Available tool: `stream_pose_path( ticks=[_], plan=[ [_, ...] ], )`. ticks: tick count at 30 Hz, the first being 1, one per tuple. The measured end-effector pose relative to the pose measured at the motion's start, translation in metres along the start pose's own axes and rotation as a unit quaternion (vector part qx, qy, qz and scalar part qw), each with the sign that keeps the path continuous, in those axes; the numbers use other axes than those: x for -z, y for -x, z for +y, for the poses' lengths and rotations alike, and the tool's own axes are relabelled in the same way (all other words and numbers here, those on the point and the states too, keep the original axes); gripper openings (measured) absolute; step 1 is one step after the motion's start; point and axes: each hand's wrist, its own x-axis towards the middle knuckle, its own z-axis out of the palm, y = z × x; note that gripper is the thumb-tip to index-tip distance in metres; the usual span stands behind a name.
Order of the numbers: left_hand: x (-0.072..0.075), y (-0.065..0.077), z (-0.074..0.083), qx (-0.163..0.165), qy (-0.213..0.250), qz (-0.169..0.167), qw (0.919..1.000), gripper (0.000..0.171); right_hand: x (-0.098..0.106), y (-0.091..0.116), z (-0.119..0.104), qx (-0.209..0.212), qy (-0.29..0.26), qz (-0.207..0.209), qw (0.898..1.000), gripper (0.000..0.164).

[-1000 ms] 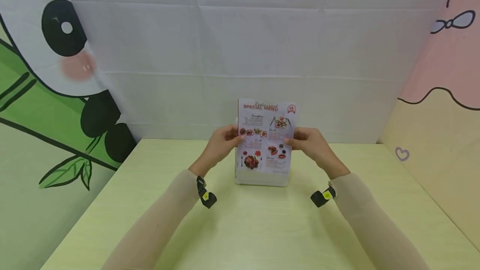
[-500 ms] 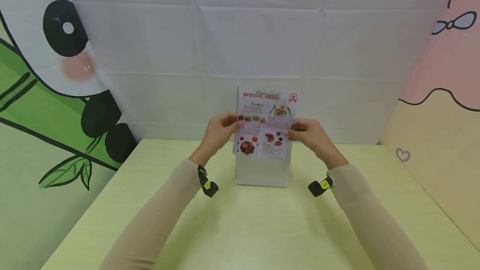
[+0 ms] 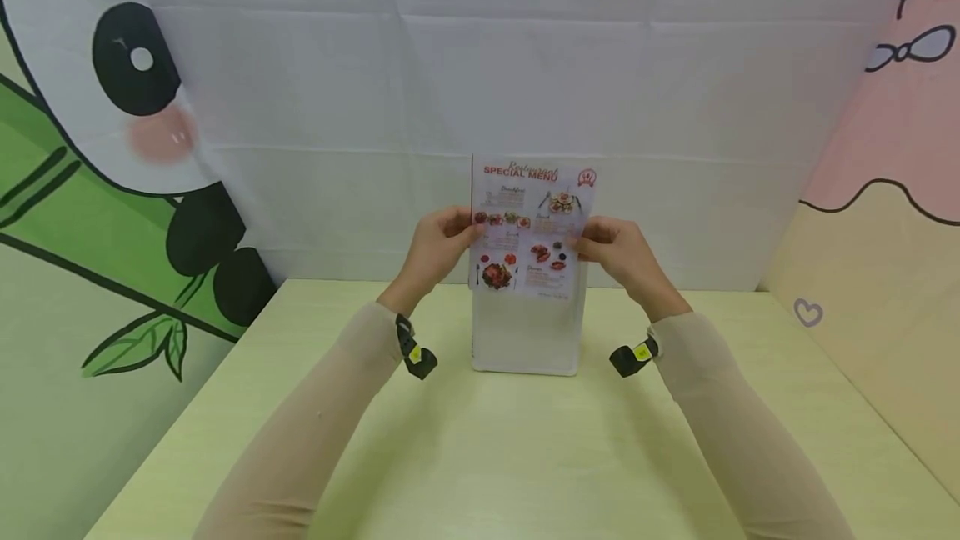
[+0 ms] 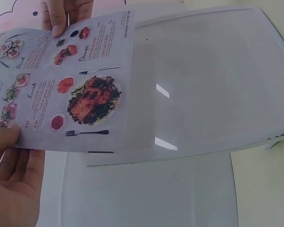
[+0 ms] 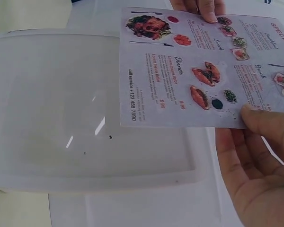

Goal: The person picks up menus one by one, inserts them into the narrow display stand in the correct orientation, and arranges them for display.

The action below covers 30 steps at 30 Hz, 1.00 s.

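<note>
A printed restaurant menu sheet (image 3: 525, 232) stands upright between my hands, its lower part overlapping the top of a clear, white-edged stand (image 3: 525, 336). My left hand (image 3: 435, 248) pinches the menu's left edge, thumb on the printed face and fingers behind. On the opposite edge, my right hand (image 3: 622, 252) pinches it the same way, as the right wrist view also shows. The see-through panel (image 4: 203, 85) of the stand shows bare below the menu in the left wrist view. I cannot tell whether the menu's lower end is inside the panel or in front of it.
The stand rests on a pale yellow table (image 3: 525, 457). A white cloth backdrop (image 3: 525, 82) hangs behind it. Painted cartoon panels flank the table, a green and white one (image 3: 150, 257) on the left and a pink and cream one (image 3: 885, 273) on the right.
Both hands have raised the menu along the stand, so more of the clear panel shows beneath it. The stand has stayed in place on the table.
</note>
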Motion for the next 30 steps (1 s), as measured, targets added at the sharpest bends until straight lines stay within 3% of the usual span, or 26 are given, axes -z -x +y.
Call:
stream_pose_path(
  ticks=[13,23,30],
  plan=[
    [-0.004,-0.016,0.007,-0.018,0.013,0.028,0.9994,0.02,0.003,-0.009,-0.013,0.013,-0.027,0.067,0.997,0.028],
    [-0.006,-0.025,0.016,-0.09,-0.018,0.068,0.9935,0.018,0.003,-0.017,-0.025,0.047,-0.032,0.129,0.99,0.027],
    [-0.005,-0.031,0.022,-0.098,-0.007,0.075,0.9923,0.018,0.004,-0.02,-0.033,0.054,-0.028,0.153,0.986,0.023]
  ],
)
